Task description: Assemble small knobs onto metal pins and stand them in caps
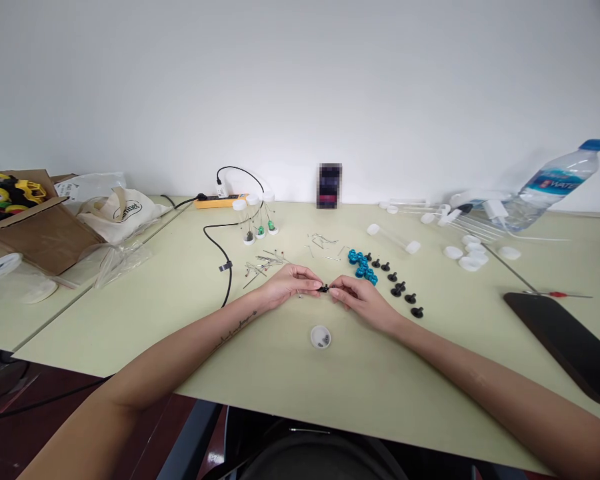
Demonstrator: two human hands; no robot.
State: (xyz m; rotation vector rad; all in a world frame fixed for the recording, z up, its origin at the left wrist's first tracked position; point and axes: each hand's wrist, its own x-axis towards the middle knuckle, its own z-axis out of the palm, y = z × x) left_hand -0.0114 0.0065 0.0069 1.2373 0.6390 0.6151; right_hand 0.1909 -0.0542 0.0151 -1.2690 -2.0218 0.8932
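Note:
My left hand [287, 283] and my right hand [357, 297] meet over the middle of the pale green table [290, 387]. Both pinch one small black part [323, 289] between their fingertips. A small white cap [321, 337] with tiny dark bits in it lies just in front of my hands. To the right of my right hand are several blue knobs [363, 264] and a row of black knobs [400, 290]. Thin metal pins [265, 263] lie scattered beyond my left hand.
Behind are a black cable [220, 250], a yellow power strip [220, 200], small stands with green tips [260, 230], white caps and clear tubes [460, 247], a water bottle [550, 187], a dark pad [565, 343], a red-handled screwdriver [557, 294], a cardboard box [30, 227] and a cloth bag [120, 213].

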